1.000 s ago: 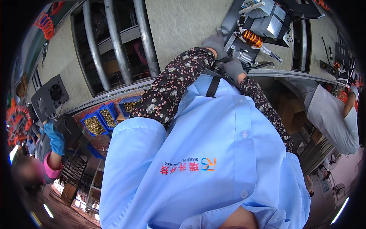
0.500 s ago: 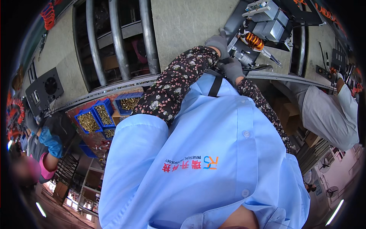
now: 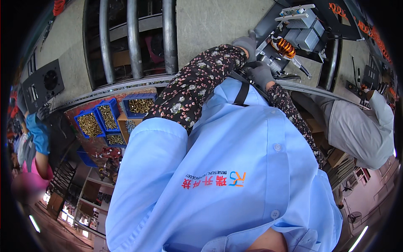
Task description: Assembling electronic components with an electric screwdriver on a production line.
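Note:
Grey gloves cover both my hands, at the near left corner of a dark metal housing [image 3: 268, 26]. My left hand [image 3: 247, 45] is closed at the housing's edge, one finger lying up along its side. Just below, my right hand [image 3: 261, 73] is curled beside a ribbed silver cylinder [image 3: 275, 66]; whatever its fingertips hold is hidden. Inside the housing sit a copper-wound coil [image 3: 286, 48] and finned silver heat sinks [image 3: 310, 37]. A cable with a metal lug [image 3: 303, 69] sticks out toward the right.
Metal rollers [image 3: 133, 40] fill a gap in the bench to the left. Blue bins of brass fasteners [image 3: 89, 124] stand on a red surface below. A black panel with a fan opening [image 3: 42, 86] lies far left, near another person's arm [image 3: 37, 130]. A grey-clothed person [image 3: 357, 130] works at right.
The whole view has shifted, so the bench and housing appear farther right. Both my hands stay at the housing's corner, with only slight movement. The person at left has shifted a little.

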Available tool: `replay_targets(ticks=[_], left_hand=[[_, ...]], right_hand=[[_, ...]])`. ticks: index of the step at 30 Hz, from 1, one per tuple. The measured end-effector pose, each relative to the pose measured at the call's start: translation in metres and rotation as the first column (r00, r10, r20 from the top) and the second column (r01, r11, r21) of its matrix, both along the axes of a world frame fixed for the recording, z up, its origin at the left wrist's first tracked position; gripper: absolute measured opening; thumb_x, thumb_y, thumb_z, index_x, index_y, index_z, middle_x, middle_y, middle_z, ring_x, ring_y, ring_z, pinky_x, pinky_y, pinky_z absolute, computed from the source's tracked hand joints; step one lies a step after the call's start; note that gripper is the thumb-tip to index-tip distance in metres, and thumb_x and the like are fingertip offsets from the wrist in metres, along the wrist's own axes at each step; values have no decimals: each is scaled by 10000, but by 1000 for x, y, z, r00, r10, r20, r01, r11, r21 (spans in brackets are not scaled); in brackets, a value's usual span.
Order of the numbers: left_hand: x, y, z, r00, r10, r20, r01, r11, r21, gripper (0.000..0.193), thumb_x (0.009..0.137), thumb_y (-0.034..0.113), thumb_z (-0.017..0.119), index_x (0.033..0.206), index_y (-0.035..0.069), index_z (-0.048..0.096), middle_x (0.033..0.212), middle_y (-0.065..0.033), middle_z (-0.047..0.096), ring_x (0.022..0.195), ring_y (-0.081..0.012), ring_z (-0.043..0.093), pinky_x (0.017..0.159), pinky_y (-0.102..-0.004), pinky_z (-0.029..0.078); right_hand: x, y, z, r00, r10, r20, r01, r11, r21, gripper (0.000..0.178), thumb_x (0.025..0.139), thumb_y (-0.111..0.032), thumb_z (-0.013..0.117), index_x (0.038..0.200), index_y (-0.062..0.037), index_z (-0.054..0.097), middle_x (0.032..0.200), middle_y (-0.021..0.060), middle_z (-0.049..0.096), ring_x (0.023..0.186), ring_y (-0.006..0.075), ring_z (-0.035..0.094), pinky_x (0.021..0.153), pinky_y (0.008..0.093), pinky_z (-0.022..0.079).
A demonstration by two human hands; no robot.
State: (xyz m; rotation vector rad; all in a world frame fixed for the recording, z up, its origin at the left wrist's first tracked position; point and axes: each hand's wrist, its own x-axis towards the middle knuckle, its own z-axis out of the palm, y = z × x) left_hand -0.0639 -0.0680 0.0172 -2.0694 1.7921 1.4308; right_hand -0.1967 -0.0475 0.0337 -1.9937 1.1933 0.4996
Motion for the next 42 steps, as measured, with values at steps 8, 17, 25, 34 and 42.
replay_targets(ticks=[8,17,25,34,42], left_hand=[[2,2,9,1000,20,-16,-20,1000,1,945,620,275,640,1269,-101,66,1037,-217,533,954,-299,542,793,-381,438],[-1,-3,6,998,60,-26,-59,998,19,950,613,247,656,1277,-78,60,1063,-229,513,968,-307,534,809,-395,426],[2,3,4,999,48,-13,-48,998,-28,955,620,289,650,1269,-93,62,988,-233,543,916,-325,549,779,-378,441],[1,4,2,999,31,14,-31,999,-9,1045,584,357,683,1270,-81,27,1016,-227,530,929,-338,537,797,-388,432],[0,0,7,999,28,27,-29,999,38,1069,565,383,679,1274,-81,26,1035,-222,522,943,-329,532,808,-371,430]], right_hand=[[-2,-7,-7,990,-143,-23,144,984,104,293,702,-327,576,803,-61,645,803,130,614,770,261,583,710,318,444],[3,3,10,901,-433,15,415,874,254,254,715,-223,599,861,-17,625,714,107,624,615,175,593,606,267,457],[-1,-1,1,992,-124,-8,124,987,101,214,722,-197,595,850,-30,633,683,85,621,543,160,580,567,263,451],[2,-4,11,991,-133,-6,132,967,216,180,716,-212,579,855,-119,646,778,139,599,712,269,577,650,332,448],[0,2,8,997,-15,75,15,1000,-3,183,709,-185,587,841,-72,643,767,128,606,741,282,570,693,335,435]])
